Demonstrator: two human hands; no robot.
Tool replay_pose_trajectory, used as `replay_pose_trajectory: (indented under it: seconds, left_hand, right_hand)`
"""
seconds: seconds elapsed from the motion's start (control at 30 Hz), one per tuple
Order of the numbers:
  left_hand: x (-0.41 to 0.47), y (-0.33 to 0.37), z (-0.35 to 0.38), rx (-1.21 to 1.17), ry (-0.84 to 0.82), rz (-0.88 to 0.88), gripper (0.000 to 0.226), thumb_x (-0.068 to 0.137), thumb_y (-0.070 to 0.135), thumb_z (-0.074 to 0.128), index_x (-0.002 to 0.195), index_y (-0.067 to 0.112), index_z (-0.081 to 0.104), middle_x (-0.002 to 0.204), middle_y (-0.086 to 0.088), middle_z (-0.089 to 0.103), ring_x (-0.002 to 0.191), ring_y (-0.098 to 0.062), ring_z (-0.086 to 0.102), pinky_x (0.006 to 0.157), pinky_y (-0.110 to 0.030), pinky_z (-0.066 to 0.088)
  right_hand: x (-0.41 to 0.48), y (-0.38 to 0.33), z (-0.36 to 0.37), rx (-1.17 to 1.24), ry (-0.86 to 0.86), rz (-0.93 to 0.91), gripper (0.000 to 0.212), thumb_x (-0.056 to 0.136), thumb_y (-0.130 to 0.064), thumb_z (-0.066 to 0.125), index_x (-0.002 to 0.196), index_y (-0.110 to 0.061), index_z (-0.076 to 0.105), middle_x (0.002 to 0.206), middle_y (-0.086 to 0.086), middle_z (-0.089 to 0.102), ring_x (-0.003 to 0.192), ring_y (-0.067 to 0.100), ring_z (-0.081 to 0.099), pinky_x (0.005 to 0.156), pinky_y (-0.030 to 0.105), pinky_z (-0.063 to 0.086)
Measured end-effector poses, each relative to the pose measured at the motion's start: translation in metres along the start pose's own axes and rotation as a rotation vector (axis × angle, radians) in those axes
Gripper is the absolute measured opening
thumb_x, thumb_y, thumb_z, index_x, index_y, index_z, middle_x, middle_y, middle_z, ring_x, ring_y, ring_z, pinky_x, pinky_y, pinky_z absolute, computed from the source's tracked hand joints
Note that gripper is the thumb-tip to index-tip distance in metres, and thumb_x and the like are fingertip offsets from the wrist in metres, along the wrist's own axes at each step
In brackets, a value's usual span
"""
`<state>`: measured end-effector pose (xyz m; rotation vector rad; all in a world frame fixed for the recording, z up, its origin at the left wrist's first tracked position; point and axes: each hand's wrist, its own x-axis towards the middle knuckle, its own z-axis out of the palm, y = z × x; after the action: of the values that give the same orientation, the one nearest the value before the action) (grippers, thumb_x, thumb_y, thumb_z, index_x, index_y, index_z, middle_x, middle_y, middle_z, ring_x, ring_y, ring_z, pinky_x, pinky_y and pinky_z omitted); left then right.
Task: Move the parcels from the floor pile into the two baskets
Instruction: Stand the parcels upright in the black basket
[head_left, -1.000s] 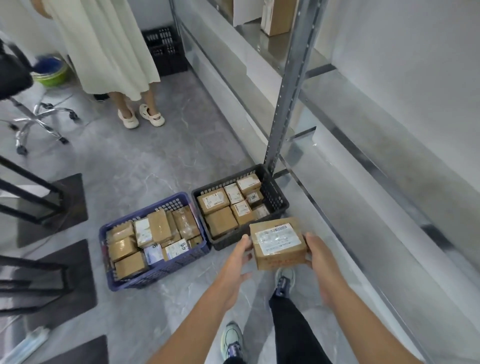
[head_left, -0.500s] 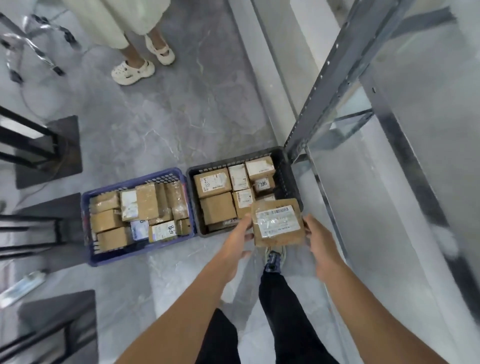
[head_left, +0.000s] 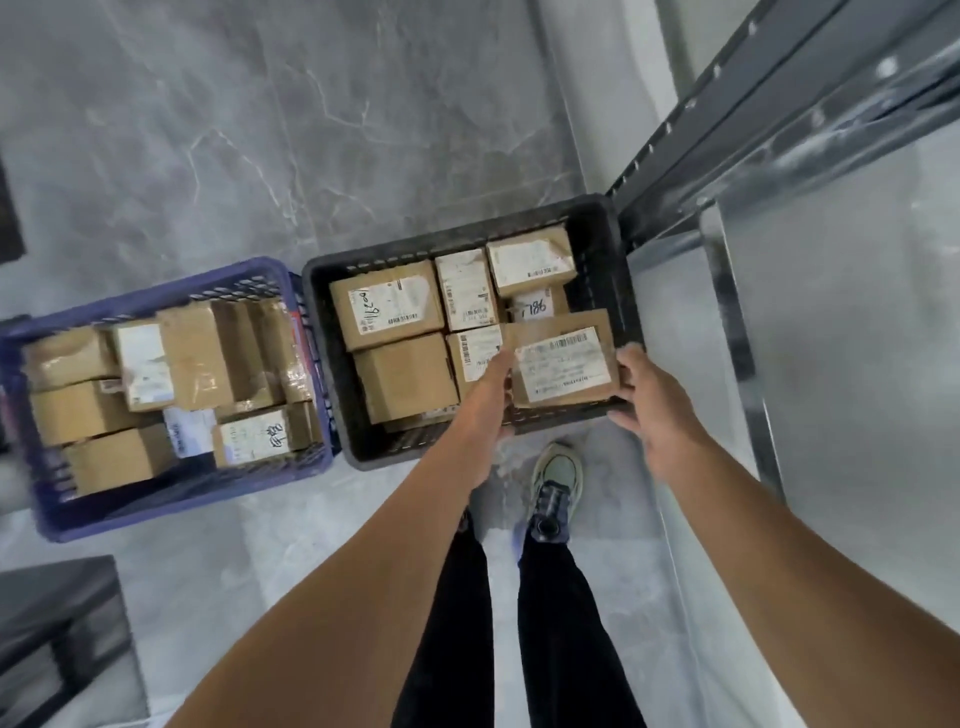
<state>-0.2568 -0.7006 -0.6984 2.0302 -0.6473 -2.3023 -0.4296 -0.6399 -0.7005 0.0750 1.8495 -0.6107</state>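
Observation:
I hold a flat cardboard parcel (head_left: 563, 358) with a white barcode label between both hands, over the near right corner of the black basket (head_left: 605, 249). My left hand (head_left: 491, 400) grips its left edge and my right hand (head_left: 649, 395) grips its right edge. Several labelled cardboard parcels fill the black basket. To its left stands the blue basket (head_left: 171, 501), also packed with several parcels. No floor pile shows in this view.
A grey metal shelving upright (head_left: 727, 119) and a low steel shelf (head_left: 841, 364) run along the right, touching the black basket's corner. My legs and one shoe (head_left: 556, 488) stand just before the basket. A dark mat (head_left: 52, 639) lies at bottom left.
I have stepped closer and tilted my view down. The parcel has moved forward, from short of the black basket to above its near right corner. The other person has left the view.

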Motion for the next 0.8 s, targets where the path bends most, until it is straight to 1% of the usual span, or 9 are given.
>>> replay_pose_trajectory:
  seconds: [0.13,0.2,0.3,0.43,0.53,0.6,0.67,0.73,0.8]
  left_hand:
    - [0.065,0.0,0.001,0.045,0.016,-0.008,0.062,0.106,0.062,0.037,0.147,0.02,0.054,0.142,0.0,0.059,0.127,-0.02,0.055,0.11,-0.045,0.041]
    - [0.093,0.002,0.002,0.06,0.011,-0.01,0.056,0.108,0.058,0.036,0.142,0.019,0.057,0.129,0.001,0.064,0.114,-0.017,0.059,0.101,-0.04,0.041]
    - [0.123,0.002,0.006,0.07,0.014,-0.016,0.05,0.109,0.055,0.037,0.131,0.019,0.062,0.105,0.006,0.068,0.093,-0.01,0.062,0.091,-0.037,0.043]
    - [0.155,0.007,0.008,0.1,0.012,0.008,0.053,0.109,0.055,0.035,0.131,0.018,0.065,0.104,0.006,0.07,0.087,-0.009,0.065,0.075,-0.031,0.043]
    - [0.17,0.008,0.011,0.122,0.008,0.012,0.049,0.106,0.063,0.037,0.122,0.026,0.066,0.11,0.007,0.069,0.099,-0.011,0.064,0.082,-0.034,0.045]
    - [0.18,0.007,0.014,0.137,-0.002,0.014,0.056,0.103,0.068,0.037,0.126,0.026,0.066,0.121,0.006,0.068,0.114,-0.015,0.061,0.094,-0.039,0.044]
    - [0.184,0.008,0.016,0.14,0.019,0.009,0.061,0.102,0.07,0.038,0.131,0.024,0.066,0.126,0.004,0.068,0.118,-0.016,0.059,0.098,-0.041,0.042]
    - [0.192,0.005,0.017,0.144,0.023,0.008,0.056,0.103,0.067,0.039,0.129,0.025,0.066,0.125,0.003,0.068,0.116,-0.016,0.06,0.099,-0.042,0.044]
    - [0.197,0.002,0.017,0.155,0.053,0.03,0.042,0.107,0.059,0.039,0.112,0.028,0.066,0.11,0.005,0.068,0.1,-0.01,0.061,0.089,-0.036,0.048]
  right_hand:
    - [0.07,0.001,0.016,0.008,0.005,0.0,0.047,0.109,-0.051,0.041,0.136,-0.021,0.063,0.131,0.0,0.068,0.123,0.016,0.059,0.109,0.04,0.046]
    - [0.098,0.002,0.023,0.008,0.015,0.018,0.043,0.107,-0.053,0.043,0.132,-0.025,0.064,0.132,-0.001,0.067,0.122,0.017,0.058,0.105,0.038,0.048]
    - [0.129,0.005,0.028,-0.007,0.042,0.046,0.044,0.106,-0.056,0.043,0.133,-0.027,0.063,0.13,-0.003,0.066,0.121,0.019,0.057,0.107,0.041,0.049]
    - [0.158,0.008,0.034,0.037,0.009,0.088,0.04,0.108,-0.055,0.042,0.132,-0.03,0.061,0.124,-0.003,0.065,0.122,0.022,0.057,0.113,0.048,0.046]
    - [0.176,0.01,0.037,0.044,0.0,0.086,0.041,0.107,-0.054,0.044,0.133,-0.027,0.062,0.115,-0.007,0.065,0.126,0.023,0.058,0.114,0.05,0.045]
    - [0.188,0.01,0.039,0.035,-0.006,0.074,0.044,0.108,-0.053,0.044,0.137,-0.025,0.062,0.108,-0.009,0.067,0.126,0.022,0.059,0.11,0.047,0.048]
    - [0.196,0.01,0.04,0.028,-0.016,0.065,0.044,0.107,-0.054,0.045,0.137,-0.025,0.062,0.109,-0.009,0.068,0.125,0.02,0.059,0.105,0.043,0.05]
    - [0.202,0.011,0.043,0.033,-0.025,0.064,0.041,0.107,-0.055,0.046,0.132,-0.027,0.063,0.109,-0.011,0.067,0.124,0.019,0.059,0.104,0.041,0.051]
    - [0.206,0.013,0.046,0.056,-0.029,0.068,0.038,0.106,-0.054,0.047,0.13,-0.029,0.063,0.106,-0.012,0.066,0.124,0.019,0.059,0.105,0.041,0.051]
